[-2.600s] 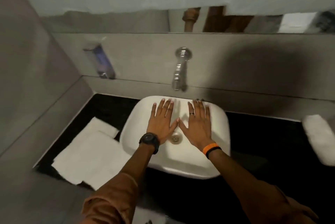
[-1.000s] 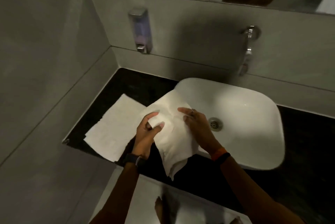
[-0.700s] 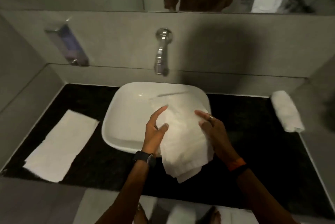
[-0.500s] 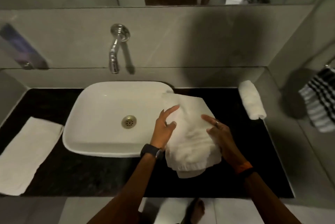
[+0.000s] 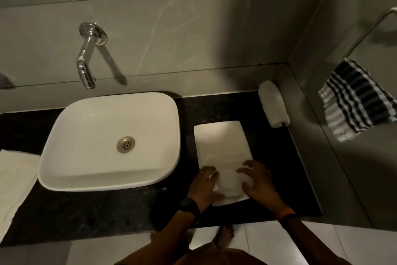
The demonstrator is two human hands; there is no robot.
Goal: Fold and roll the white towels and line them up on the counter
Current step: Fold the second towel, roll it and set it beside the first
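A folded white towel [image 5: 221, 144] lies as a long strip on the black counter [image 5: 107, 211], right of the basin. My left hand [image 5: 204, 185] and my right hand [image 5: 257, 181] grip its near end, fingers curled over the cloth. A rolled white towel [image 5: 273, 107] rests against the right wall at the back of the counter. Another flat white towel [image 5: 15, 179] lies at the far left, partly out of frame.
A white basin [image 5: 159, 118] sits mid-counter under a chrome wall tap [image 5: 87, 58]. A striped cloth [image 5: 356, 99] hangs from a ring on the right wall. A mirror runs along the top. The counter's front edge drops to a pale tiled floor.
I carried the towel from the left pile across the basin and laid it flat on the right side of the counter. Both hands have moved to its near end.
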